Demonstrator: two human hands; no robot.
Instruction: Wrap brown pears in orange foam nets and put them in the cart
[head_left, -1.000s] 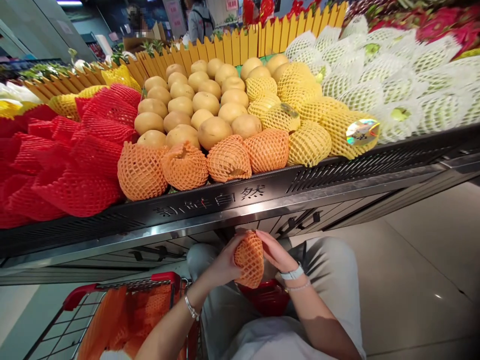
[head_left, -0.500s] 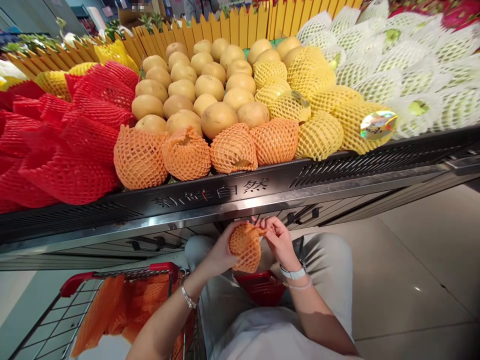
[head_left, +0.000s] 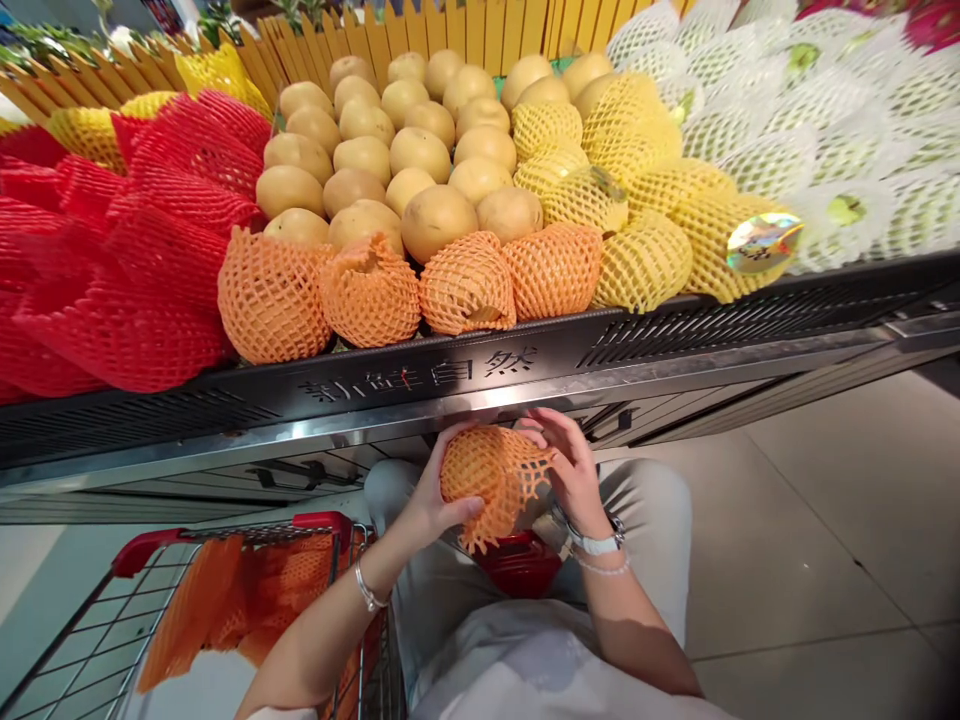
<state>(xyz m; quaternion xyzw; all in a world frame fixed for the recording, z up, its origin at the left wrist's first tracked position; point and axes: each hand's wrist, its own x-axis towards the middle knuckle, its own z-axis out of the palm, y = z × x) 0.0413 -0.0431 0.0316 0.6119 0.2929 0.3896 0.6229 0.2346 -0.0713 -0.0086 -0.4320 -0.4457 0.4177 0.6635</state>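
My left hand (head_left: 436,498) is wrapped round an orange foam fruit net (head_left: 491,480), its thumb lying across the near side. The net bulges round on its left part, like a fruit inside, though the mesh hides most of it. Its loose, ragged edge spreads to the right and down. At that edge are the curled fingers of my right hand (head_left: 571,470), holding the mesh out sideways. Both hands are above my lap, just in front of the display's metal edge. On the display, the front row of round tan fruit (head_left: 439,222) includes several in orange nets (head_left: 274,295).
Red-netted fruit (head_left: 135,320) fills the display's left; yellow-netted (head_left: 645,262) and white-netted fruit (head_left: 847,210) lie right. A black ledge (head_left: 420,375) runs along the front. At lower left stands a shopping cart (head_left: 150,540) holding orange nets (head_left: 199,610). Something red (head_left: 517,565) is between my knees.
The net has turned and opened out, its edge now spread to the right. My right hand has shifted slightly right and up. The camera view has tilted slightly downward.
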